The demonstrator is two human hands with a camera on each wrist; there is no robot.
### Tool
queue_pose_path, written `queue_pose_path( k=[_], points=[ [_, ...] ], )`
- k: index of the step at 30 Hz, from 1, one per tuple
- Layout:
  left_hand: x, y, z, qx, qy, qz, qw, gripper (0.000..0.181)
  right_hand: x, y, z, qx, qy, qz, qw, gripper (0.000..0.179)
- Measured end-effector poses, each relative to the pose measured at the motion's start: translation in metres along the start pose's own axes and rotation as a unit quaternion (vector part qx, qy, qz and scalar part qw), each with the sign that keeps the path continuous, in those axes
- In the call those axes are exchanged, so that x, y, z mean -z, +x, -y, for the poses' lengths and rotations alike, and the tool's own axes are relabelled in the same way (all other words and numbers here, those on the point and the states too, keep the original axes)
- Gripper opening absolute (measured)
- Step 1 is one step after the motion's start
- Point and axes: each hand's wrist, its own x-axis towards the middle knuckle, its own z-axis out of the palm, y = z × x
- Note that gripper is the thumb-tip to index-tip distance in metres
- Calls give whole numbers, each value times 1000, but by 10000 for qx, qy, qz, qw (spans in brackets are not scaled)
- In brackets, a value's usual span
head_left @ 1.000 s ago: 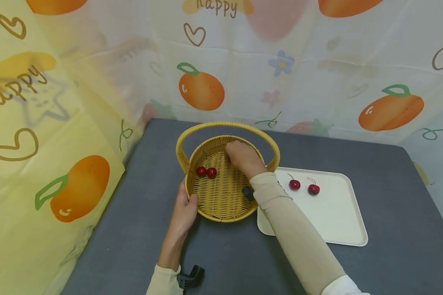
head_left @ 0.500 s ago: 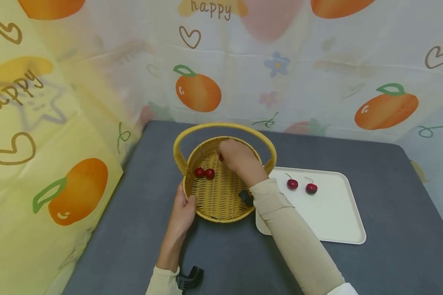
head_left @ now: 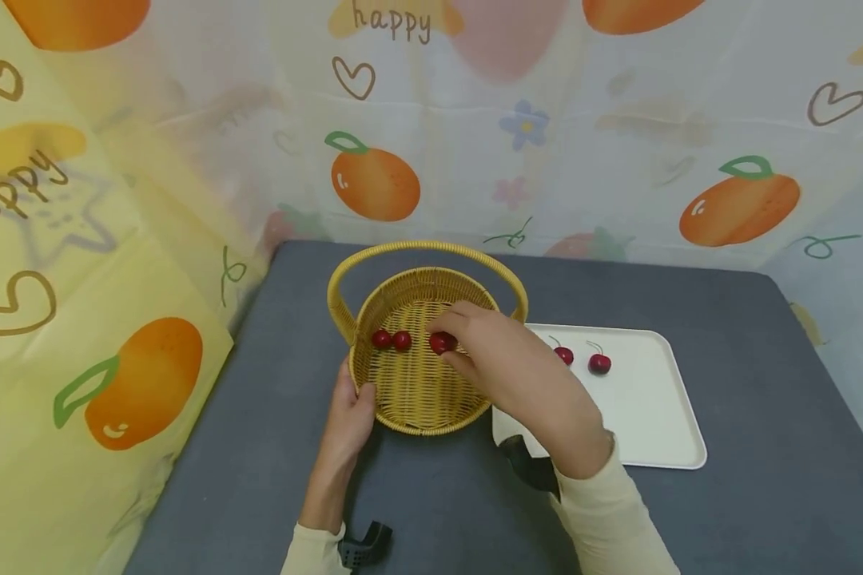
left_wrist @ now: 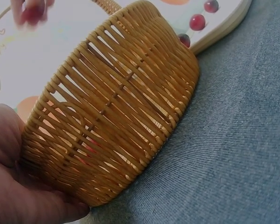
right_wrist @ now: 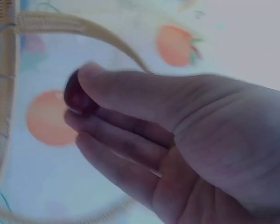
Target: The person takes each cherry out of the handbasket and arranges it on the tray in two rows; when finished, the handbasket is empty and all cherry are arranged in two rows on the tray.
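My left hand (head_left: pixel 347 415) grips the side of a round yellow wicker basket (head_left: pixel 420 430) at its left, thumb over the rim. In the left wrist view the woven wall (left_wrist: pixel 112 107) lies against the fingers. Two cherries (head_left: pixel 391 340) sit side by side on the basket's bottom. Above the basket, my right hand (head_left: pixel 521 375) pinches a dark red cherry (head_left: pixel 442 343) between thumb and fingertips. The right wrist view shows that cherry (right_wrist: pixel 78 95) clear of the basket wall.
A white tray (head_left: pixel 658 415) stands right of the basket. Cherries with stems (head_left: pixel 600 363) lie on it, partly behind the right hand; the left wrist view shows several red fruits (left_wrist: pixel 197 22) there. The basket's tall handle (head_left: pixel 427 245) arches at the back. A printed cloth hangs behind the grey table (head_left: pixel 259 479).
The right hand has risen out of the basket and drawn back to the right, with a cherry in its fingertips. The left hand keeps its grip; the view has shifted slightly.
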Motion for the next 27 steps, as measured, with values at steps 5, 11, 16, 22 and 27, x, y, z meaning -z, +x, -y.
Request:
queue_pose_path(
  k=[5,11,16,22,27],
  points=[
    [1,-2,-1,49,49,-52,10000,69,22,-54,-13,5,276,-535,9982,31],
    [3,-3,-2,104,59,-119,9999,68,38,-104,-35,-535,172,-1221,9909,36],
    [4,-3,-2,119,107,-104,9998,68,30,-120,-56,-993,229,-1191,9876,37],
    [2,-3,-3,92,142,-58,9998,67,-2,-115,-83,-1243,319,-887,9878,33],
    [-2,-3,-3,143,175,-11,9997,66,-35,-110,-95,-1389,279,-575,9882,37]
  ],
)
